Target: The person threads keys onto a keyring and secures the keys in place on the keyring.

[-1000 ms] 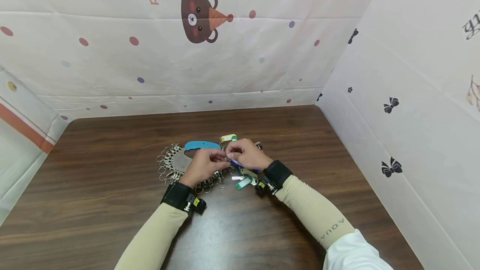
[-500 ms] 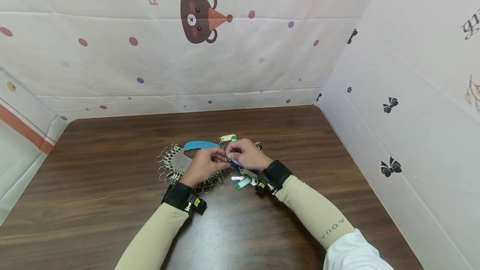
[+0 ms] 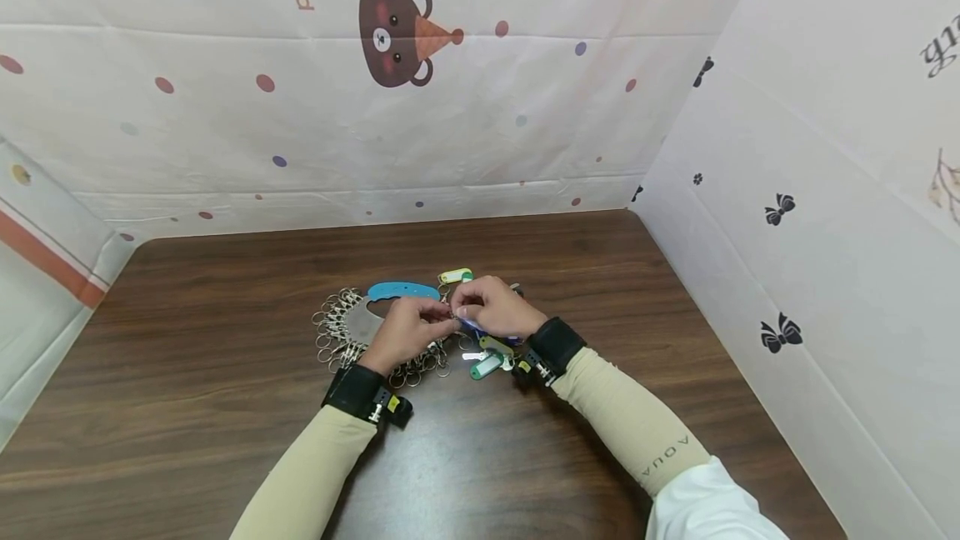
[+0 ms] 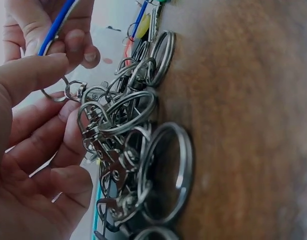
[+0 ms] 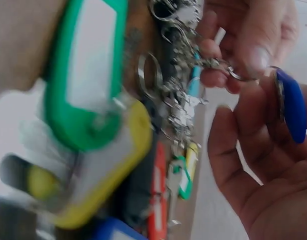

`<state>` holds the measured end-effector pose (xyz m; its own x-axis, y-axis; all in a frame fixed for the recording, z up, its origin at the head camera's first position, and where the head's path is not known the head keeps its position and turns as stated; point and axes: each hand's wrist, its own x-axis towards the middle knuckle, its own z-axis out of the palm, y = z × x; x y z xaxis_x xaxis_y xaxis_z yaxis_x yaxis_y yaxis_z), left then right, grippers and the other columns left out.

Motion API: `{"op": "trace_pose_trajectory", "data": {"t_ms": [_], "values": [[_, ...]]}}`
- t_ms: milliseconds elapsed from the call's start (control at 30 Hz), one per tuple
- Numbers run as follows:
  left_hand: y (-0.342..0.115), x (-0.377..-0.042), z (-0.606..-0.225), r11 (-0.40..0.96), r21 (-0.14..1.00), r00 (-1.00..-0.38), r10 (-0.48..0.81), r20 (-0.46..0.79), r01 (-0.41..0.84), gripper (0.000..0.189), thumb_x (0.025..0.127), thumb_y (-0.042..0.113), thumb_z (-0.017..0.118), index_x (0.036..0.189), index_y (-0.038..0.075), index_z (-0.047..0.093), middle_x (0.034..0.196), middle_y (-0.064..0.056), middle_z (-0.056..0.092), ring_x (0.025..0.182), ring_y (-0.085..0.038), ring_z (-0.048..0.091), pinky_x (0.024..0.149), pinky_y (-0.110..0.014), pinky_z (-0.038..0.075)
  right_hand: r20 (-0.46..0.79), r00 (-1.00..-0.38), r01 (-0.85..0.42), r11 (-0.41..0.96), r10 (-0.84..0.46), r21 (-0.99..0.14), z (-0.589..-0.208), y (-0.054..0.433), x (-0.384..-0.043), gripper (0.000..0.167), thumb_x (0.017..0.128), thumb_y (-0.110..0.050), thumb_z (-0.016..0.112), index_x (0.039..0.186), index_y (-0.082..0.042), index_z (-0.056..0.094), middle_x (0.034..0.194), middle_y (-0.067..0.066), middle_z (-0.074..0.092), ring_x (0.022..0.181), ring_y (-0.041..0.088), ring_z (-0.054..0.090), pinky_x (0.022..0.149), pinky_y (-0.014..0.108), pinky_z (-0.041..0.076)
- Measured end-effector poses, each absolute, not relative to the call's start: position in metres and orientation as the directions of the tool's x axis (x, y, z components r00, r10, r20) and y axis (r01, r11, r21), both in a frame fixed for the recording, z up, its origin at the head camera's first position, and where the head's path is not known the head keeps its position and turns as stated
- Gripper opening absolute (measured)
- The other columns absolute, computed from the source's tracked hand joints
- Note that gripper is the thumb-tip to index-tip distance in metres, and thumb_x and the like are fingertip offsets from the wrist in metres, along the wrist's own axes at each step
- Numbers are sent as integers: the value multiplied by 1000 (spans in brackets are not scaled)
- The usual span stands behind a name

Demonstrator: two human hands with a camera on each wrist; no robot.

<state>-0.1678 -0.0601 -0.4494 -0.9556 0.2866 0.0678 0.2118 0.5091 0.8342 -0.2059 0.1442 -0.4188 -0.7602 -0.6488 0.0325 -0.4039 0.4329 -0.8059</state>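
Two hands stay close together, fingertips meeting, and over the last second I see hardly any shift beyond a slight slide of the whole head view. The left hand [image 3: 405, 332] pinches a metal ring [image 5: 238, 77], which hangs on one of the clips [image 4: 116, 175]. The right hand [image 3: 497, 308] grasps a blue tag [image 5: 292, 107] right beside that ring. I read so little change as fine finger work still under way at the ring; whether the tag is threaded on it, I cannot tell. Left of the left hand, on the counter [image 3: 225, 440], lies the metal plate [image 3: 360, 323] fringed with clips, its blue handle [image 3: 403, 290] just beyond that hand. Nearer me than the right hand lies a green tag [image 3: 486, 367]; just beyond its fingers is a yellow tag [image 3: 455, 276].
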Motion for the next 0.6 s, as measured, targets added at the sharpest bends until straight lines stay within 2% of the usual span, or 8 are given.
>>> {"op": "trace_pose_trajectory", "data": {"t_ms": [133,200,300,433,600], "values": [[-64,-167,-449,504,841,-953,298,44,197,27,92,22,80,115,7,78,104,-7,79,90,-15,72,78,-32,60,-50,-773,-301,434,-632,-849,-413,149,-211,11,102,1,60,101,-1,71,101,15,68,76,21,68,70,28,58],[-65,-168,-449,516,835,-951,309,25,189,24,93,20,79,113,7,78,104,-7,78,89,-14,72,78,-32,59,-85,-779,-262,446,-622,-856,-411,152,-215,10,102,3,59,106,1,69,105,17,66,73,26,69,66,30,59],[-67,-170,-451,540,819,-944,330,5,193,16,93,14,77,107,7,79,99,-6,77,85,-12,69,75,-31,57,-97,-791,-281,500,-604,-819,-410,156,-221,15,100,4,60,111,-1,69,111,14,68,84,26,69,73,32,60],[-68,-171,-451,557,810,-943,331,-15,183,10,93,12,76,101,8,80,94,-5,76,81,-10,66,73,-30,55,-65,-819,-345,581,-569,-737,-412,159,-229,19,98,3,62,113,-4,71,110,12,72,98,22,65,87,35,55],[-67,-169,-450,566,804,-945,328,-18,181,6,91,10,77,94,8,81,93,-5,78,79,-9,67,74,-28,56,-106,-817,-360,646,-566,-673,-419,161,-235,18,95,3,66,108,-7,73,99,7,72,93,19,64,87,34,53]]}}
